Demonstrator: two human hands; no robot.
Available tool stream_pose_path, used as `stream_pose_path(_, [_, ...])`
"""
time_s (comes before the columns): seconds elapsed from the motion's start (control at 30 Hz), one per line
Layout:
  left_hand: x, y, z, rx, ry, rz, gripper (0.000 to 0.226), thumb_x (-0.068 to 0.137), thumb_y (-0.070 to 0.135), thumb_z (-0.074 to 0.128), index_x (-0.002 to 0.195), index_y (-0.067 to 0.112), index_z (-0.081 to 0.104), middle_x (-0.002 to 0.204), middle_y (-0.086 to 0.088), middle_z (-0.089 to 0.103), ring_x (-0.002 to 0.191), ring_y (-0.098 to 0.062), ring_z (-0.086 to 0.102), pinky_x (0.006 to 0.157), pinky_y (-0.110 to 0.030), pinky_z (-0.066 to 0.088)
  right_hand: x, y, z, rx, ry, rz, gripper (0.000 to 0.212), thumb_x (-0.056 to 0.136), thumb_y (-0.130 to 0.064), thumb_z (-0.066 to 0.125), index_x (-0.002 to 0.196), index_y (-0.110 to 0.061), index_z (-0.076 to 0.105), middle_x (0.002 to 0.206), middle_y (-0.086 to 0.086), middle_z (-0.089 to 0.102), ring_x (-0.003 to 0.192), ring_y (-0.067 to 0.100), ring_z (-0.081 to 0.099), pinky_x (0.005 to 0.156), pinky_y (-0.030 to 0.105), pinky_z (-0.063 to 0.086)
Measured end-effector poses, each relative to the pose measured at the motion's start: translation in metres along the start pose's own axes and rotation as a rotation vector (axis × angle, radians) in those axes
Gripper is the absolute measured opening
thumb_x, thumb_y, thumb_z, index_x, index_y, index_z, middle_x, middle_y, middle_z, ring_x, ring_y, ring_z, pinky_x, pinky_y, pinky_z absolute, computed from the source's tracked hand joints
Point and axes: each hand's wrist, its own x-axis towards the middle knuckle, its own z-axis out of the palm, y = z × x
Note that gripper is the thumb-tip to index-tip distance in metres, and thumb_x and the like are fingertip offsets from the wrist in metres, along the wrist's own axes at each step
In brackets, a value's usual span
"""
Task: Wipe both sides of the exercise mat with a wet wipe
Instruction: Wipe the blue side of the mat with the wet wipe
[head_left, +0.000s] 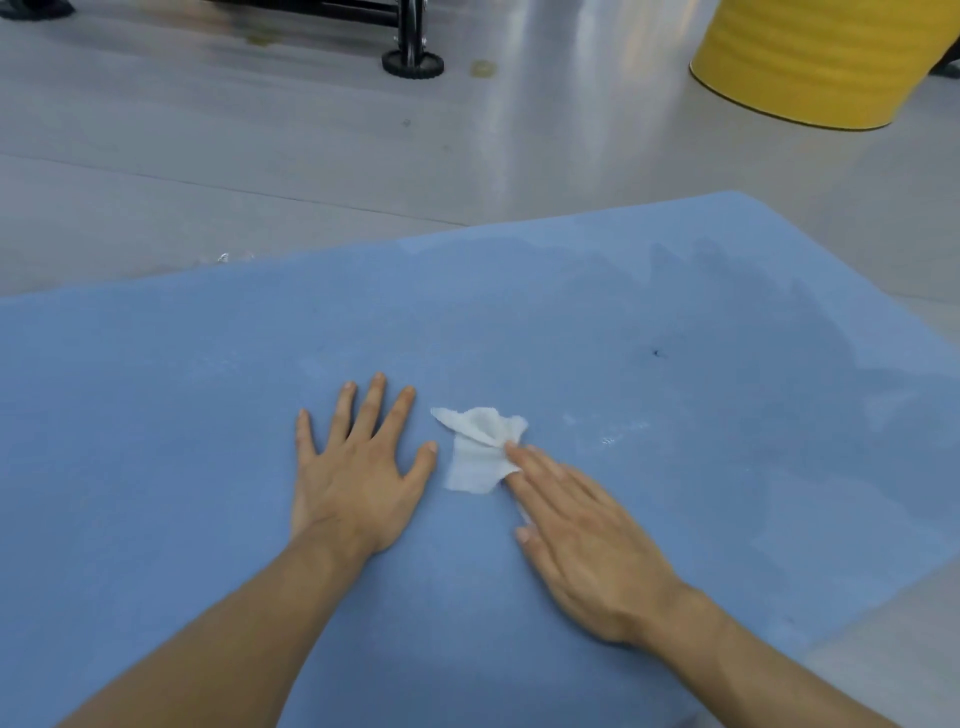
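Part of wipe (475, 460) under the right hand (589, 545)

bright, even indoor light, with only soft, faint shadows beside the left hand (358, 467) and right hand (592, 540). pale streaks of glare run down the glossy grey floor (519, 130), reflecting light from above. the right hand is smeared by motion blur; the left is sharper. wide-angle distortion bows the far edge of the blue mat (208, 389), and the upper corners look soft.
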Motion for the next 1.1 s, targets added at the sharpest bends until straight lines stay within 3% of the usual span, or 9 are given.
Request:
stream_pose_path(0.13, [0.0, 0.001, -0.002, 0.003, -0.002, -0.001, 0.07, 0.098, 0.067, 0.016, 0.161, 0.044, -0.004, 0.169, 0.016, -0.016, 0.156, -0.013, -0.018, 0.124, -0.057, -0.007, -0.022, 0.064, 0.001, -0.017, 0.074, 0.307, 0.062, 0.105, -0.04, 0.027, 0.151, -0.003, 0.042, 0.16, 0.007, 0.035, 0.149, 0.018, 0.03, 0.124, 0.022, 0.003])
stream_pose_path(0.27, [0.0, 0.001, -0.001, -0.012, 0.002, 0.001, 0.07, 0.098, 0.067, 0.016, 0.161, 0.044, -0.003, 0.169, 0.015, -0.015, 0.156, -0.014, -0.017, 0.124, -0.057, -0.008, -0.03, 0.098, -0.002, 0.014, 0.084, 0.582, 0.064, 0.104, -0.042, 0.015, 0.161, -0.013, 0.019, 0.168, -0.003, 0.014, 0.155, 0.014, 0.013, 0.121, 0.025, 0.003])
stream_pose_path(0.33, [0.0, 0.001, -0.001, -0.01, 0.004, -0.001, 0.07, 0.098, 0.067, 0.016, 0.161, 0.044, -0.002, 0.169, 0.015, -0.014, 0.156, -0.014, -0.016, 0.124, -0.057, -0.008, -0.027, 0.09, -0.003, 0.05, 0.066, 0.603, 0.064, 0.104, -0.043, 0.012, 0.162, -0.015, 0.012, 0.17, -0.001, 0.008, 0.156, 0.012, 0.004, 0.121, 0.025, -0.001])
stream_pose_path(0.43, [0.0, 0.001, -0.001, 0.002, -0.005, -0.004, 0.07, 0.097, 0.067, 0.014, 0.161, 0.044, -0.005, 0.169, 0.016, -0.016, 0.156, -0.013, -0.018, 0.124, -0.057, -0.008, -0.024, 0.054, -0.003, 0.035, 0.086, 0.399, 0.068, 0.104, -0.048, 0.018, 0.159, -0.007, 0.026, 0.165, 0.008, 0.017, 0.154, 0.02, 0.018, 0.121, 0.024, 0.003])
stream_pose_path(0.6, [0.001, 0.001, -0.001, 0.013, -0.001, -0.006, 0.069, 0.097, 0.068, 0.012, 0.16, 0.044, -0.004, 0.169, 0.015, -0.015, 0.156, -0.014, -0.016, 0.124, -0.057, -0.006, -0.027, -0.025, -0.003, 0.073, -0.022, -0.117, 0.062, 0.103, -0.041, 0.037, 0.159, -0.016, 0.029, 0.169, -0.001, 0.016, 0.155, 0.013, 0.013, 0.122, 0.03, 0.014])
stream_pose_path(0.7, [0.001, 0.002, -0.001, 0.015, -0.017, -0.01, 0.069, 0.097, 0.068, 0.011, 0.16, 0.045, -0.007, 0.168, 0.016, -0.019, 0.155, -0.013, -0.02, 0.123, -0.056, -0.008, -0.029, -0.045, 0.0, -0.04, -0.039, -0.24, 0.059, 0.1, -0.044, 0.042, 0.153, -0.018, 0.043, 0.167, -0.003, 0.025, 0.154, 0.012, 0.019, 0.12, 0.033, 0.019])
stream_pose_path(0.8, [0.0, 0.001, -0.001, 0.02, -0.017, -0.007, 0.07, 0.096, 0.069, 0.011, 0.16, 0.044, -0.008, 0.168, 0.016, -0.019, 0.155, -0.013, -0.02, 0.123, -0.056, -0.008, -0.032, -0.028, 0.005, -0.044, -0.02, -0.14, 0.058, 0.103, -0.045, 0.04, 0.154, -0.017, 0.041, 0.168, -0.003, 0.022, 0.154, 0.011, 0.018, 0.12, 0.034, 0.018])
stream_pose_path(0.93, [-0.001, 0.001, -0.002, 0.0, -0.01, -0.005, 0.069, 0.097, 0.067, 0.013, 0.16, 0.044, -0.005, 0.169, 0.016, -0.016, 0.156, -0.013, -0.017, 0.124, -0.056, -0.008, -0.035, 0.017, 0.003, -0.048, -0.018, 0.131, 0.06, 0.108, -0.044, 0.021, 0.156, -0.013, 0.036, 0.167, -0.003, 0.022, 0.154, 0.01, 0.016, 0.123, 0.029, 0.011])
stream_pose_path(1.1, [0.0, 0.0, -0.001, -0.004, -0.001, -0.003, 0.07, 0.097, 0.067, 0.014, 0.161, 0.044, -0.004, 0.169, 0.015, -0.015, 0.156, -0.013, -0.016, 0.124, -0.056, -0.007, -0.034, 0.073, -0.006, 0.015, -0.008, 0.463, 0.074, 0.097, -0.058, -0.001, 0.163, -0.025, 0.005, 0.169, -0.011, 0.001, 0.153, 0.0, -0.005, 0.116, 0.013, -0.016])
